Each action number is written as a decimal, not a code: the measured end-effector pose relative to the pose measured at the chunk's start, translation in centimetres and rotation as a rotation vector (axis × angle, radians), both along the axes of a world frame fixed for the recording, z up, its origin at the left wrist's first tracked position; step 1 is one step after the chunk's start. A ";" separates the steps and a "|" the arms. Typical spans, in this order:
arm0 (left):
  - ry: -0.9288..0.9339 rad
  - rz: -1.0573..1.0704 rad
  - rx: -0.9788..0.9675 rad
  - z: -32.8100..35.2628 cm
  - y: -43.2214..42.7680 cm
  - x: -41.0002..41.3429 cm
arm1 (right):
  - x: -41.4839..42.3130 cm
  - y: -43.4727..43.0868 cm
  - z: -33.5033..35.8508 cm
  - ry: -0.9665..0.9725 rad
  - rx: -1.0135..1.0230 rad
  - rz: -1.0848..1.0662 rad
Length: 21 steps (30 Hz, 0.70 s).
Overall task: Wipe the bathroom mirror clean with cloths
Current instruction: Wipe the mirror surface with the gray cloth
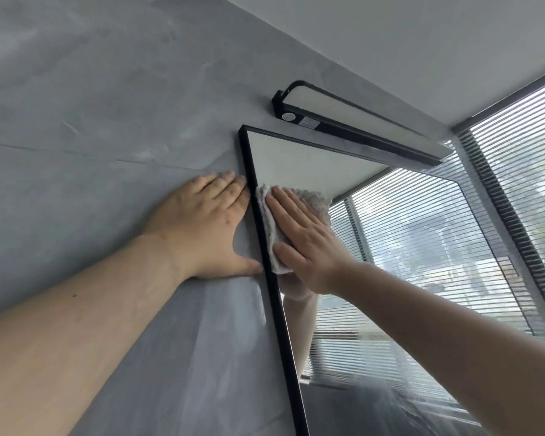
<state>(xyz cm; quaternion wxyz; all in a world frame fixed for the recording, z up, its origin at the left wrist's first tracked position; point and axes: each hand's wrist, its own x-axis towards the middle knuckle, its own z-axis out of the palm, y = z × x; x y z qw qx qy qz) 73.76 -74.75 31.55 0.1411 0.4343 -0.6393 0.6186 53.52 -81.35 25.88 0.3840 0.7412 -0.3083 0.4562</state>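
As seen from the head camera, the right hand (pixel 299 237) lies flat, fingers straight, pressing a white cloth (pixel 272 228) against the black-framed mirror (pixel 406 247) — near its upper left corner, just beside the frame. The left hand (pixel 202 225) rests open on the grey wall (pixel 92 121), fingertips touching the frame's edge — holding nothing. A black light bar (pixel 353 121) sits above the mirror; slatted blinds (pixel 523 171) hang to the right.

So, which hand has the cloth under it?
The right hand: it presses the cloth on the mirror, while the left hand rests bare on the grey wall beside the frame.
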 end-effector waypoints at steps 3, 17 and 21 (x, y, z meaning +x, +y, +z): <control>0.005 -0.014 -0.003 0.1 -0.3 0.0 | 0.3 -0.1 3.9 -0.030 -0.003 0.014; -0.018 -0.049 -0.033 2.5 -0.5 -0.5 | -0.3 -1.6 10.8 -0.128 -0.063 0.036; -0.020 -0.006 -0.022 2.7 -0.4 -0.4 | -3.5 -2.9 11.0 -0.158 -0.009 0.001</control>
